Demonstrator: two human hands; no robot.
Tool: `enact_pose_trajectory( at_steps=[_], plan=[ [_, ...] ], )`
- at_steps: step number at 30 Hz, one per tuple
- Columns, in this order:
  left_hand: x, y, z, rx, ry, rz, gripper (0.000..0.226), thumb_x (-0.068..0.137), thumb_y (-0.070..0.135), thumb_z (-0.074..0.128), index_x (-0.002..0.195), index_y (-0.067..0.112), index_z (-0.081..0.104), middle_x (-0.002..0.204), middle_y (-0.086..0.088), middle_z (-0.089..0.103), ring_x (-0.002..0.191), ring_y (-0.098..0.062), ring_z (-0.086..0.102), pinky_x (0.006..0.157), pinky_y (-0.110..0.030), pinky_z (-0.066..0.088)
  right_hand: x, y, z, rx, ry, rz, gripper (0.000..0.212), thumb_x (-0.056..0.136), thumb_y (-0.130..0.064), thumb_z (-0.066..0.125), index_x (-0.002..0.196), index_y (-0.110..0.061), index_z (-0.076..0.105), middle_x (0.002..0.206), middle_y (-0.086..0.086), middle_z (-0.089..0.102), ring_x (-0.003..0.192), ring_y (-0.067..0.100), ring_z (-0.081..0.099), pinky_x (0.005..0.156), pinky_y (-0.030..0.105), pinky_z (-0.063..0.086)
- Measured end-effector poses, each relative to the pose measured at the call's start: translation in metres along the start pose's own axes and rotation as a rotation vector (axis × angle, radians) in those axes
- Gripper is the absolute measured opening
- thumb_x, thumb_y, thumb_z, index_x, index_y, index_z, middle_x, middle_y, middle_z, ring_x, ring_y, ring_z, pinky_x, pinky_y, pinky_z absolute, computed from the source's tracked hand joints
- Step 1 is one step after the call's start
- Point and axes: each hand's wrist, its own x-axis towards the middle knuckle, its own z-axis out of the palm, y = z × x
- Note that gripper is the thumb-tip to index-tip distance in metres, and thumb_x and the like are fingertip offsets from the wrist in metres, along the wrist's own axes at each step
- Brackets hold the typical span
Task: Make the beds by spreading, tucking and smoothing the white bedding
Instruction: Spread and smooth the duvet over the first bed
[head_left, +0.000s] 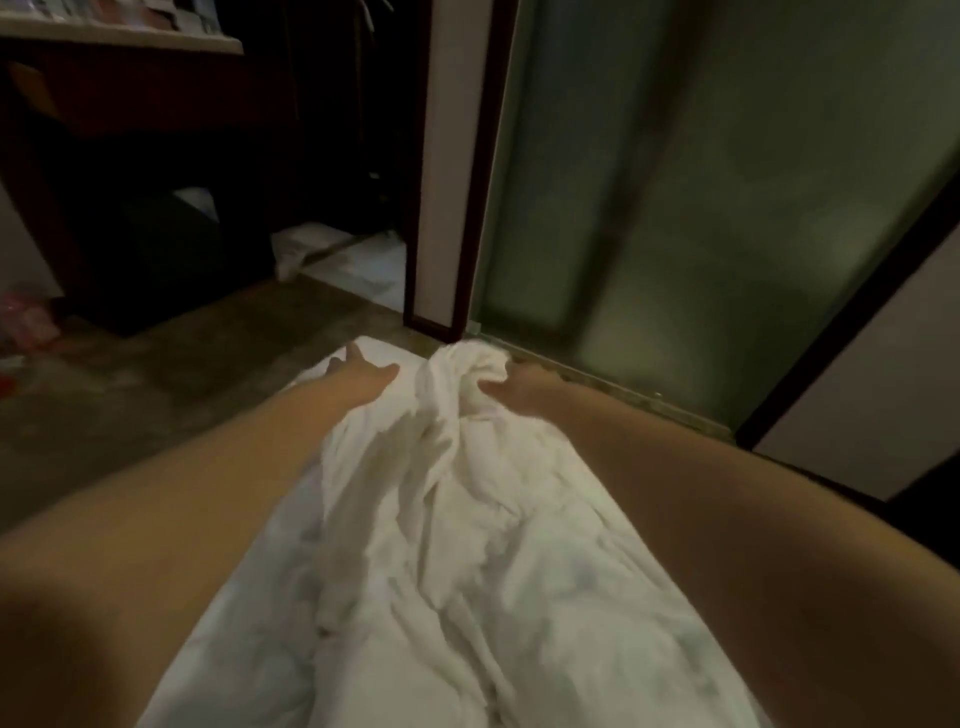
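The white bedding (441, 545) lies crumpled in long folds down the middle of the bed, running from the near edge to the far end. At that far end my left hand (363, 379) is stretched out with fingers spread, touching the flatter left part of the sheet. My right hand (511, 389) grips a raised bunch of the white fabric (467, 371) at the far right corner, fingers curled into it. Both bare forearms reach out over the bedding.
Past the bed's end is a brown floor (182, 395). A dark wooden desk (119, 171) stands at the far left, with a white cloth heap (306, 247) on the floor by a doorway. A frosted green glass partition (701, 208) stands close on the right.
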Motion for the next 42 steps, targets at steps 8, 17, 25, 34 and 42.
enact_pose_trajectory(
  at_steps=[8,17,25,34,42],
  plan=[
    [-0.09,0.018,0.047,0.307,-0.102,0.267,0.071,0.099,0.051,0.032,0.152,0.022,-0.005,0.16,-0.008,-0.005,0.146,-0.03,0.01,0.115,-0.04,0.018,-0.097,0.063,0.056,-0.106,0.011,0.166,0.058,0.098,-0.047,0.037,0.15,-0.024,0.023,0.154,0.005,0.027,0.138,0.033,0.029,0.113,0.051,0.024],
    [-0.211,-0.038,0.108,0.584,-0.249,0.474,0.072,0.096,0.056,0.032,0.151,0.029,-0.005,0.16,-0.002,-0.008,0.146,-0.029,0.006,0.115,-0.055,0.018,-0.257,0.074,0.139,-0.051,0.096,0.3,0.063,0.097,-0.032,0.039,0.153,-0.026,0.01,0.16,0.001,0.01,0.146,0.026,0.009,0.117,0.049,0.007],
    [-0.338,-0.084,0.151,0.73,-0.249,0.615,0.071,0.096,0.057,0.032,0.151,0.032,-0.005,0.16,0.001,-0.007,0.147,-0.026,0.002,0.114,-0.054,0.016,-0.388,0.088,0.187,0.026,0.143,0.414,0.066,0.098,-0.031,0.038,0.154,-0.026,0.002,0.161,0.0,0.003,0.147,0.025,0.004,0.118,0.049,0.007],
    [-0.453,-0.175,0.183,0.86,-0.331,0.685,0.07,0.096,0.053,0.035,0.151,0.034,-0.004,0.16,0.004,-0.005,0.147,-0.021,0.002,0.113,-0.054,0.015,-0.526,0.098,0.253,0.217,0.213,0.492,0.064,0.097,-0.032,0.04,0.153,-0.025,0.01,0.16,0.002,0.009,0.146,0.026,0.01,0.117,0.049,0.008],
    [-0.531,-0.239,0.214,1.001,-0.445,0.802,0.08,0.092,0.056,0.046,0.151,0.034,-0.005,0.16,0.004,-0.007,0.147,-0.021,0.0,0.113,-0.053,0.015,-0.641,0.113,0.321,0.298,0.148,0.695,0.065,0.097,-0.032,0.041,0.153,-0.025,0.009,0.16,0.001,0.007,0.145,0.027,0.011,0.115,0.049,0.012]
  ],
)
